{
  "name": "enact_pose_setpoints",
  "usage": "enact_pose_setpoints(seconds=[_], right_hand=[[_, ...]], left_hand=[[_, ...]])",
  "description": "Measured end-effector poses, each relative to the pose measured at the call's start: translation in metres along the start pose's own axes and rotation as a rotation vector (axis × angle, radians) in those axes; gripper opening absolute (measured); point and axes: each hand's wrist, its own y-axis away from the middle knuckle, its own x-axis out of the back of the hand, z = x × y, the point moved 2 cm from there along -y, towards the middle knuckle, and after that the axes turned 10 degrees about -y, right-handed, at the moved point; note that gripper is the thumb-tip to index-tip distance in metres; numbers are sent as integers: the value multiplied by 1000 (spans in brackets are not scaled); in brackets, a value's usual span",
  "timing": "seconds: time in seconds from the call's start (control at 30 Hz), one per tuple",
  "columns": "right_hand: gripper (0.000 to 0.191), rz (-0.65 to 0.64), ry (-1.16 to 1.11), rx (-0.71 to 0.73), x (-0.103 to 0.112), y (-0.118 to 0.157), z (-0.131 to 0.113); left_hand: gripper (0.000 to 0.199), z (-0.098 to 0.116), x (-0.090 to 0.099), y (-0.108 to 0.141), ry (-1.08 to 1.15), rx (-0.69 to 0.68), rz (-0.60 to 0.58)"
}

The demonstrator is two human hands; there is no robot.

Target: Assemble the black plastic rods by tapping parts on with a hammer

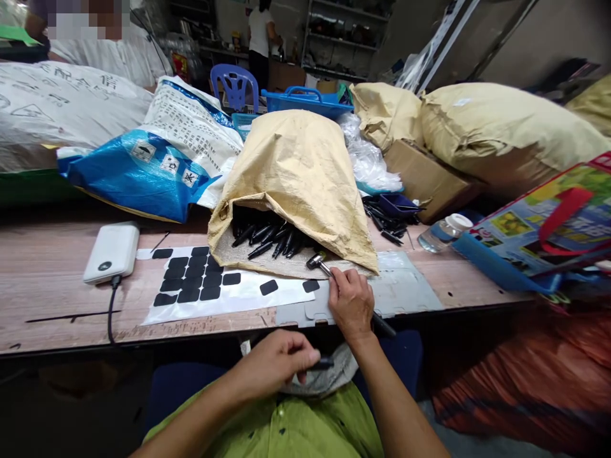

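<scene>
My right hand (352, 302) is closed around a small hammer (326, 270), whose head lies at the mouth of a tan woven sack (296, 159). The hammer's black grip sticks out below the hand. Over my lap, my left hand (281, 361) pinches a short black cylindrical piece (324, 363). Inside the sack's opening lie several black pen-like pieces (262, 236), partly hidden by the fabric. Left of the sack, a white sheet (243, 306) carries black rounded stickers (189, 294). A grey plate (405, 289) lies on the table beside my right hand.
A white power bank (112, 251) with a cable sits at left. Behind it lies a blue-and-white sack (157, 165). At right are a lidded clear jar (443, 232), a blue tray (501, 270), a cardboard box (427, 175) and more black pieces (391, 236). People stand in the background.
</scene>
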Motion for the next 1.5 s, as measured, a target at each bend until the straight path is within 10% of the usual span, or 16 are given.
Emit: enact_pose_setpoints(seconds=[0.13, 0.3, 0.4, 0.57, 0.73, 0.9, 1.13, 1.5], right_hand=[[27, 1, -6, -4, 0, 1, 1], [28, -23, -10, -16, 1, 2, 0], [28, -18, -16, -19, 2, 2, -1], [27, -1, -15, -29, 1, 1, -1], [28, 4, -22, -33, 1, 2, -1], [27, -14, -36, -50, 2, 1, -3], [21, -79, -103, -72, 4, -7, 2], [32, -124, -646, -21, 42, 25, -45]], left_hand=[[17, -31, -22, -8, -694, 40, 232], [21, -28, -20, -6, -756, -39, 188], [25, 3, 24, -8, -610, -120, 288], [26, 34, 134, -43, -793, -113, 1043], [23, 11, 166, -62, -928, 7, 955], [18, 2, 139, -32, -906, -56, 1011], [13, 6, 86, -50, -801, -400, 655], [17, -5, 86, -58, -705, -403, 664]])
